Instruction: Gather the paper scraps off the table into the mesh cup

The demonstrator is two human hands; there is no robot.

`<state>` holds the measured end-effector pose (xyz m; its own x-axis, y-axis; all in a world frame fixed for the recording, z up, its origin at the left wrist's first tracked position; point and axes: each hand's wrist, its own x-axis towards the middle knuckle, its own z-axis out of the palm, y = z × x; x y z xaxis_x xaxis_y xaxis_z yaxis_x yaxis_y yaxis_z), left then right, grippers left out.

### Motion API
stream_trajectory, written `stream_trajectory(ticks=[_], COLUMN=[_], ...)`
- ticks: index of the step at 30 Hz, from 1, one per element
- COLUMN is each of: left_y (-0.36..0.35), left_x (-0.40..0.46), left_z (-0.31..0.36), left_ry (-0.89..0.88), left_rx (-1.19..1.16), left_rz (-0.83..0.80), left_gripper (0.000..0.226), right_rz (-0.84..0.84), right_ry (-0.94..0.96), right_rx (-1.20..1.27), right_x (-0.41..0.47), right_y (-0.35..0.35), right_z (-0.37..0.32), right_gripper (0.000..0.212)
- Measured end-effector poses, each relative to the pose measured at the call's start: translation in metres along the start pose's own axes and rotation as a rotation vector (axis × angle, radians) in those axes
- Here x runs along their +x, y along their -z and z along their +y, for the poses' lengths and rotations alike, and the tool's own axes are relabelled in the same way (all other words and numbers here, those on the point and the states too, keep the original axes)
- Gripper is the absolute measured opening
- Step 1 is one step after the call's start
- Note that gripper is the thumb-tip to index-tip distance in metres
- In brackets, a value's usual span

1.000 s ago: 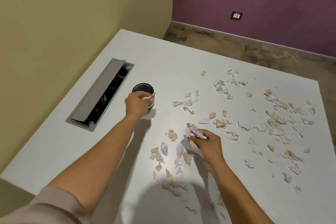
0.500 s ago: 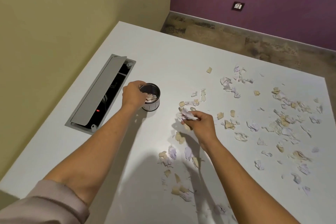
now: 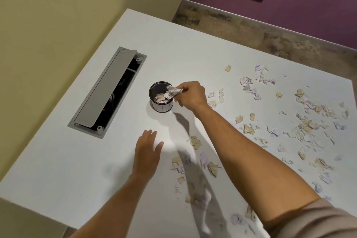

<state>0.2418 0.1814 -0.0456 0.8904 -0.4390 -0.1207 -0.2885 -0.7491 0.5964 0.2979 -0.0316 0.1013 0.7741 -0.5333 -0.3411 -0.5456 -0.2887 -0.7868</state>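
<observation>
The black mesh cup [image 3: 161,105] stands upright on the white table [image 3: 77,160] and has some scraps in it. My right hand [image 3: 191,95] is just right of the cup and pinches a bunch of crumpled paper scraps [image 3: 172,92] over its rim. My left hand [image 3: 147,150] hovers over bare table in front of the cup, fingers straight, holding nothing. Several loose paper scraps [image 3: 307,127] lie spread over the right half of the table, and more scraps [image 3: 195,142] lie near my right forearm.
An open grey cable box [image 3: 107,92] is sunk into the table left of the cup, its lid raised. A yellow wall runs along the left. The table's far edge drops to a wooden floor [image 3: 251,29] below a purple wall.
My right hand has carried its bunch of scraps from the pile up to the cup's rim. My left hand has left the cup, moved back toward me and opened.
</observation>
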Motion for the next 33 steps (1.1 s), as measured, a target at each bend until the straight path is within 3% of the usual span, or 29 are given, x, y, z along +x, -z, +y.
stream_trajectory(ticks=[3, 7, 11, 16, 21, 27, 30, 33], left_y=[-0.013, -0.016, -0.020, -0.021, -0.020, -0.017, -0.015, -0.015], left_x=[-0.010, -0.009, -0.011, -0.011, -0.011, -0.011, -0.009, -0.008], left_z=[-0.016, -0.019, -0.019, -0.018, -0.018, -0.016, -0.015, -0.015], left_ry=[-0.098, -0.153, -0.132, -0.113, -0.115, -0.117, -0.132, -0.132], left_rx=[0.220, 0.400, 0.408, 0.441, 0.448, 0.480, 0.475, 0.457], left_rz=[-0.125, -0.153, -0.143, -0.158, -0.172, -0.213, -0.214, -0.221], left_gripper=[0.065, 0.066, 0.063, 0.064, 0.064, 0.064, 0.065, 0.066], right_rz=[0.020, 0.009, -0.069, -0.135, -0.046, 0.129, 0.159, 0.083], right_ry=[0.035, 0.043, 0.067, 0.094, 0.125, 0.092, 0.041, 0.024], right_rx=[-0.080, -0.167, -0.201, -0.150, 0.027, 0.108, 0.017, -0.161], right_x=[0.012, 0.022, 0.024, 0.017, 0.004, -0.029, -0.047, -0.065], right_y=[-0.008, -0.023, -0.033, -0.030, -0.017, 0.001, 0.008, 0.010], right_z=[-0.006, -0.009, -0.012, -0.014, -0.010, 0.053, 0.098, 0.144], right_gripper=[0.010, 0.019, 0.021, 0.047, 0.047, 0.031, 0.030, 0.032])
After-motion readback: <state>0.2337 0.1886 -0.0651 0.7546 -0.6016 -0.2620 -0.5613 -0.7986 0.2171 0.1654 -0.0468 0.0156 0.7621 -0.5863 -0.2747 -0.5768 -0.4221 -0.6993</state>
